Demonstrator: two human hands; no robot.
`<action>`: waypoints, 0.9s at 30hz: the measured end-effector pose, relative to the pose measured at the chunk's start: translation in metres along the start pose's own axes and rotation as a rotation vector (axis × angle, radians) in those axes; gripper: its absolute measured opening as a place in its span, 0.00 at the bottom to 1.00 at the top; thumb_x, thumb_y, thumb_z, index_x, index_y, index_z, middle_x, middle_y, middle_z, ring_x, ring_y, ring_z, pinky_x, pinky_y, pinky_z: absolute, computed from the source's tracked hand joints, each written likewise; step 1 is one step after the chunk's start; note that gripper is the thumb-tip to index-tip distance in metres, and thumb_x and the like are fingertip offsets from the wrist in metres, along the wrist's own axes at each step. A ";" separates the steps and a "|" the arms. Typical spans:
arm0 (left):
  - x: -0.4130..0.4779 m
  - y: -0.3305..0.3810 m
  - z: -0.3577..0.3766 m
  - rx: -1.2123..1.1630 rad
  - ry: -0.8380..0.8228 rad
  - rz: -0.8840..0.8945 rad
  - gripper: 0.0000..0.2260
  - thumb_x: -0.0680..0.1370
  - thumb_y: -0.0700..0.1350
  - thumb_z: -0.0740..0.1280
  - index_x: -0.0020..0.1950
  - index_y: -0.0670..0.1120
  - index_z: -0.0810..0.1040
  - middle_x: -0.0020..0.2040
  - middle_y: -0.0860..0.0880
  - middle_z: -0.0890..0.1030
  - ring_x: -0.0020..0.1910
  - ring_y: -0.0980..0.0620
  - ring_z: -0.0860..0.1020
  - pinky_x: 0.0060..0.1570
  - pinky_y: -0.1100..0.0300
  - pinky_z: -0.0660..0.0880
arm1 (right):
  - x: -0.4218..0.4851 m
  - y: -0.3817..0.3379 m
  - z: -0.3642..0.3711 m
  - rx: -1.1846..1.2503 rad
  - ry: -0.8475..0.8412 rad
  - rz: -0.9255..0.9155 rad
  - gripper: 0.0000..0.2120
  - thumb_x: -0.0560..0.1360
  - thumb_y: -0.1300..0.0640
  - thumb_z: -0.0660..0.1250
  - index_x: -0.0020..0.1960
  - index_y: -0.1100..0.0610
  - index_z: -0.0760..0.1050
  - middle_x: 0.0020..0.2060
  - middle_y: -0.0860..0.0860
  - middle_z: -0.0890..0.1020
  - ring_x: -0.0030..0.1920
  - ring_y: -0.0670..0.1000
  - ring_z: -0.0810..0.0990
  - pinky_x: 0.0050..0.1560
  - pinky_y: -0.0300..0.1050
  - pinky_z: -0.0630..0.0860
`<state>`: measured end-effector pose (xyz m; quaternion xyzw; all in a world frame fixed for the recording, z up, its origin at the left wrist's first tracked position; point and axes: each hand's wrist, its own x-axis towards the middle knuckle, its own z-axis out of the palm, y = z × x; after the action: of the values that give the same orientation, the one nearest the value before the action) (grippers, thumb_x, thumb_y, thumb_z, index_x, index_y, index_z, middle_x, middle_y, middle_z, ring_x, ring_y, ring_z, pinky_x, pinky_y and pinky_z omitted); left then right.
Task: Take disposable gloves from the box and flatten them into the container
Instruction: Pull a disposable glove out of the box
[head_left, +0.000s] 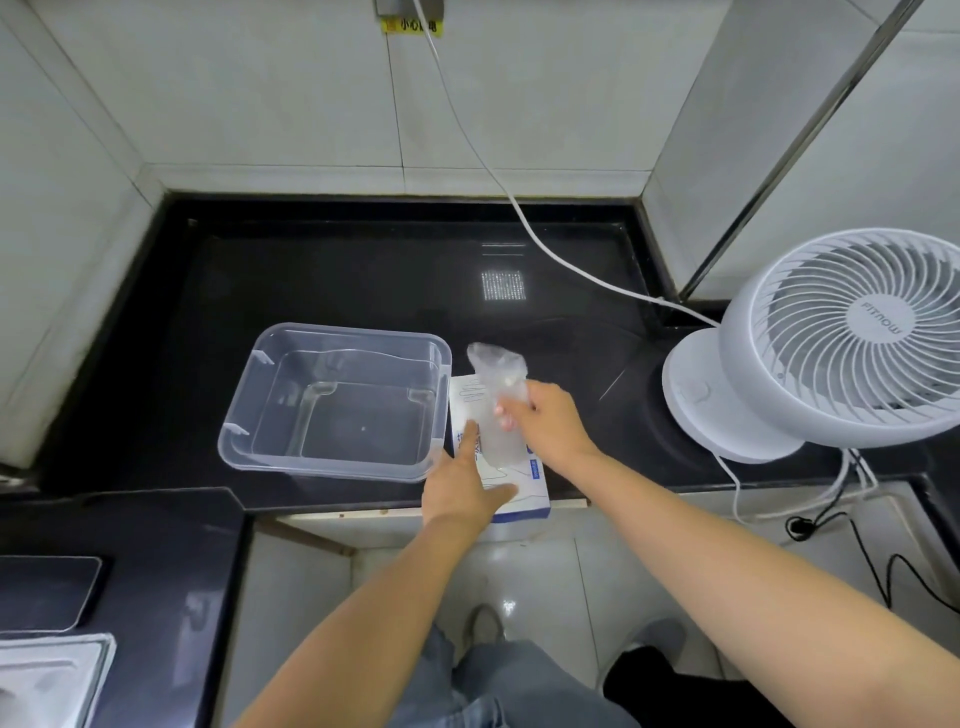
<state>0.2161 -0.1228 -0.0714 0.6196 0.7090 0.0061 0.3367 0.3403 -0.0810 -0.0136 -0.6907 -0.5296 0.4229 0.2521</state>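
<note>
Head view showed the left hand (460, 486) pressed flat, fingers (469, 441) spread open on the white glove box (524, 499) at the near edge of the black worktop (363, 280). Just beyond those fingers, the right hand (545, 421) pinched a clear disposable glove (493, 395), drawn up out of the box. Left of both hands, touching the box, sat the clear container (337, 400). Farther right stood a white fan (831, 343).
</note>
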 end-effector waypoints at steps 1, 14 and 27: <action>-0.001 0.000 0.000 -0.004 -0.006 -0.001 0.44 0.73 0.62 0.70 0.79 0.59 0.44 0.70 0.43 0.65 0.59 0.48 0.76 0.57 0.57 0.75 | 0.000 -0.003 -0.003 0.088 0.019 0.004 0.10 0.79 0.55 0.64 0.42 0.60 0.78 0.41 0.56 0.82 0.40 0.52 0.79 0.39 0.42 0.74; -0.016 0.020 -0.018 -0.015 -0.122 -0.088 0.43 0.77 0.63 0.63 0.79 0.48 0.40 0.73 0.39 0.61 0.66 0.41 0.71 0.61 0.51 0.73 | 0.016 -0.035 -0.043 0.589 0.034 0.081 0.15 0.80 0.51 0.60 0.59 0.58 0.79 0.48 0.56 0.85 0.50 0.53 0.85 0.48 0.44 0.81; -0.038 -0.057 -0.115 0.506 -0.111 0.094 0.27 0.76 0.66 0.58 0.68 0.51 0.71 0.63 0.49 0.76 0.65 0.46 0.70 0.67 0.46 0.59 | 0.024 -0.077 0.036 0.873 -0.481 0.136 0.17 0.84 0.53 0.57 0.66 0.61 0.74 0.59 0.60 0.82 0.60 0.57 0.81 0.58 0.51 0.78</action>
<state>0.1112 -0.1222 0.0108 0.7159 0.6387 -0.1899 0.2086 0.2717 -0.0377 0.0220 -0.4367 -0.3003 0.7678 0.3600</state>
